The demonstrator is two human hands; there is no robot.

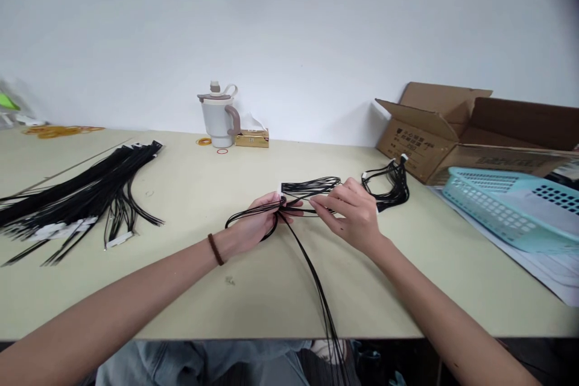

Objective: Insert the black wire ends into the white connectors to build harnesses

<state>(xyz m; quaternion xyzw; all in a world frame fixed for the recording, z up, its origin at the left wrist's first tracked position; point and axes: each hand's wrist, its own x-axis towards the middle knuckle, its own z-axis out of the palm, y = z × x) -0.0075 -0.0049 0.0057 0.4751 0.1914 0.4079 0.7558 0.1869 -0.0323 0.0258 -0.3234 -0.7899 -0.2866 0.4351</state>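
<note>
Between my hands is a black wire harness [312,186] with a white connector [280,189] at its left end. My left hand [260,220] is closed round the gathered wires, beneath the connector. Loops bulge out to the left of that grip, and a loose tail [316,280] hangs over the table's front edge. On the right, my right hand [350,214] pinches some of the wires with thumb and fingertips; just which strands they hold is partly hidden. Beyond it lies another looped black harness [393,190] with white connectors.
A large pile of black wires [90,193] with white connectors lies at left. At the back stand a tumbler [218,117] and a tissue box [251,138], with yellow rubber bands [58,131] farther left. An open cardboard box [434,139] and a turquoise basket [502,211] occupy the right.
</note>
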